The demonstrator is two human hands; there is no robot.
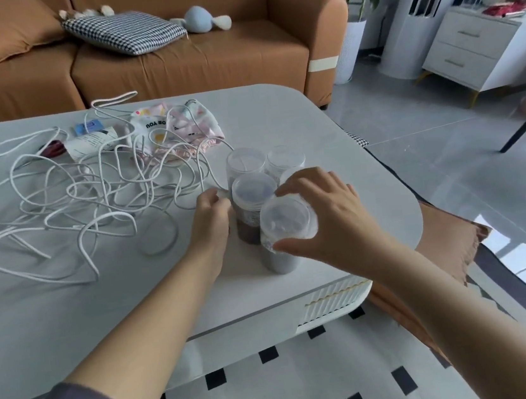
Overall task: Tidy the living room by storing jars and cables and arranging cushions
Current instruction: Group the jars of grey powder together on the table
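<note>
Several clear plastic jars with clear lids stand clustered on the white coffee table (69, 309). My right hand (326, 214) grips the nearest jar (286, 226) round its lid, fingers and thumb curled on it. My left hand (211, 219) is against the left side of the brown-filled jar (254, 193), fingers curled behind it. Two more jars (245, 163) stand behind, and a further one is mostly hidden by my right hand. A tangled white cable (89, 197) sprawls over the table's left half. On the orange sofa (172, 61) lies a houndstooth cushion (125, 32).
A patterned fabric pouch (180, 126), a white tube and small items lie at the table's far side. An orange cushion (449, 242) sits on the floor right of the table. A blue plush toy (200, 19) lies on the sofa. A white drawer cabinet (481, 46) stands at right.
</note>
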